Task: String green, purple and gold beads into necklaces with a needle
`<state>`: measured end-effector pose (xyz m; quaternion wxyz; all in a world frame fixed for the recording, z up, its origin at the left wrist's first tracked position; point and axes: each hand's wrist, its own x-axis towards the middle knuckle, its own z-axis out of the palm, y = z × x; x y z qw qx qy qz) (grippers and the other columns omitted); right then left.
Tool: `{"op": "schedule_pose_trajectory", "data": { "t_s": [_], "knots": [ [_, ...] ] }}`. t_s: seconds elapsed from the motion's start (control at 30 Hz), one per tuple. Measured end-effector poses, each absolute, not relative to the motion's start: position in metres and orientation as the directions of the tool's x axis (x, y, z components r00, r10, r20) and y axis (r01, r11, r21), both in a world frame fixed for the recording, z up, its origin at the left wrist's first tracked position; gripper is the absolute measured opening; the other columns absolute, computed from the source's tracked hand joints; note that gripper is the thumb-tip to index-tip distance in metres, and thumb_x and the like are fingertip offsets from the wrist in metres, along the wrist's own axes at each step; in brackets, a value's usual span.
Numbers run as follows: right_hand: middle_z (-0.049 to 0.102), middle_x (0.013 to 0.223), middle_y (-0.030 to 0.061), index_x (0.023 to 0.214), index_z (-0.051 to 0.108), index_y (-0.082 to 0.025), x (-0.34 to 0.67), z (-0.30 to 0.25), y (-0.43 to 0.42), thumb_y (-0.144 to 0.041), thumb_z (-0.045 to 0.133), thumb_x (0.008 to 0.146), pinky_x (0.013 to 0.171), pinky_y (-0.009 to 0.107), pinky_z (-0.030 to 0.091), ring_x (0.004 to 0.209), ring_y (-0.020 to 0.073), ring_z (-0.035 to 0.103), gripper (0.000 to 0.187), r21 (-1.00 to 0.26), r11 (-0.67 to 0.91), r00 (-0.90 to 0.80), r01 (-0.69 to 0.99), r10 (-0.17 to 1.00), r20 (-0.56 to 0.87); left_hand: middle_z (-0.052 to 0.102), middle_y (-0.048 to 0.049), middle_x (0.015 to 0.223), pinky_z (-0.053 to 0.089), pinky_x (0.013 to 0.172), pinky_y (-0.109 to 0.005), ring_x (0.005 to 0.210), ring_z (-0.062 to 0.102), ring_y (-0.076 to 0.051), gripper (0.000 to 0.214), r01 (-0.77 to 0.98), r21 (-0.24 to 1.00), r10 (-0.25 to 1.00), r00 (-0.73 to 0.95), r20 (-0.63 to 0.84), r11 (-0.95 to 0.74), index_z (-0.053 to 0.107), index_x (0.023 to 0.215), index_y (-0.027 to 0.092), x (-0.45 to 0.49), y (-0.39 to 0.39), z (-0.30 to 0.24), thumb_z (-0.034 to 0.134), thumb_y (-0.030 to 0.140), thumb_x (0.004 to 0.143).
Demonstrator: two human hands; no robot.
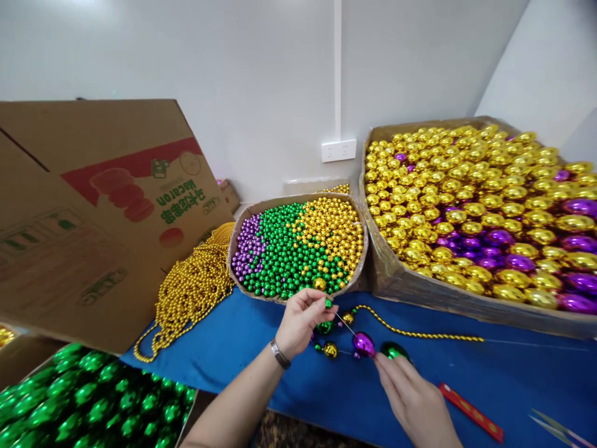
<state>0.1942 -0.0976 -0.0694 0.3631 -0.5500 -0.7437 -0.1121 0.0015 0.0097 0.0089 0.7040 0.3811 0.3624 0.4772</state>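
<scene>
Between thumb and fingertips, my left hand [298,320] pinches a small green bead [329,303] on a thin string. The string runs taut down to a shiny purple ball [364,343]. My right hand [417,398] is closed at that ball's right edge, its fingertips partly hidden. Below my left hand, gold balls [330,350] and green balls hang or lie along the strand. A larger dark green ball [394,351] sits just behind my right fingers. From the strand, a row of small gold beads [410,330] stretches right and ends in bare string.
A box of small purple, green and gold beads [280,249] stands ahead. Right of it, a big carton [420,289] holds gold and purple balls. Gold bead strands [196,286], an open cardboard box [116,218] and green balls [102,398] are left. A red strip [471,412] and scissors [555,428] lie right.
</scene>
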Motion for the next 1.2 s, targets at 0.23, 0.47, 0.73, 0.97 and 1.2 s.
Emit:
{"op": "schedule_pose_trajectory", "data": {
  "t_s": [0.23, 0.47, 0.73, 0.97, 1.2],
  "knots": [
    [0.069, 0.083, 0.0071, 0.096, 0.068, -0.019, 0.194, -0.068, -0.098, -0.029, 0.034, 0.096, 0.063, 0.02, 0.054, 0.071, 0.0147, 0.067, 0.035, -0.273, 0.371, -0.114, 0.888, 0.751, 0.651, 0.067, -0.009, 0.093, 0.052, 0.071, -0.03, 0.079, 0.064, -0.018, 0.03, -0.081, 0.996, 0.929, 0.371, -0.004, 0.036, 0.063, 0.096, 0.015, -0.002, 0.011, 0.009, 0.066, 0.037, 0.076],
    [0.069, 0.083, 0.0072, 0.097, 0.066, -0.016, 0.199, -0.07, -0.097, -0.029, 0.038, 0.095, 0.063, 0.022, 0.054, 0.072, 0.0156, 0.067, 0.032, -0.331, 0.386, -0.094, 0.861, 0.759, 0.644, 0.064, -0.0097, 0.102, 0.039, 0.091, -0.04, 0.102, 0.05, -0.027, 0.027, 0.625, 0.624, 0.881, 0.376, 0.286, -0.469, 0.066, 0.101, 0.022, -0.009, 0.067, 0.003, 0.065, 0.026, 0.075],
    [0.067, 0.084, 0.0084, 0.098, 0.066, -0.015, 0.199, -0.07, -0.097, -0.027, 0.037, 0.095, 0.06, 0.021, 0.052, 0.07, 0.0153, 0.067, 0.031, -0.354, 0.369, -0.081, 0.86, 0.782, 0.618, 0.062, -0.0038, 0.089, 0.048, 0.071, -0.03, 0.077, 0.06, -0.016, 0.031, -0.062, 0.998, 0.947, 0.319, 0.018, 0.002, 0.06, 0.098, 0.018, -0.007, 0.058, 0.003, 0.068, 0.034, 0.073],
    [0.067, 0.079, 0.0074, 0.098, 0.066, -0.015, 0.192, -0.069, -0.097, -0.026, 0.038, 0.095, 0.06, 0.022, 0.052, 0.069, 0.0156, 0.066, 0.031, -0.347, 0.397, -0.088, 0.85, 0.756, 0.648, 0.066, -0.0051, 0.089, 0.05, 0.077, -0.032, 0.083, 0.066, -0.02, 0.033, -0.499, 0.797, 0.923, 0.339, -0.182, 0.341, 0.057, 0.099, 0.015, 0.003, 0.025, 0.008, 0.072, 0.028, 0.072],
    [0.069, 0.082, 0.0088, 0.096, 0.068, -0.015, 0.192, -0.07, -0.099, -0.027, 0.037, 0.095, 0.06, 0.024, 0.054, 0.069, 0.0178, 0.068, 0.033, -0.28, 0.382, -0.111, 0.881, 0.741, 0.662, 0.065, -0.0053, 0.092, 0.049, 0.084, -0.036, 0.085, 0.066, -0.02, 0.029, -0.557, 0.773, 0.941, 0.302, -0.152, 0.303, 0.058, 0.097, 0.014, 0.008, 0.019, 0.006, 0.071, 0.024, 0.073]
  ]
}}
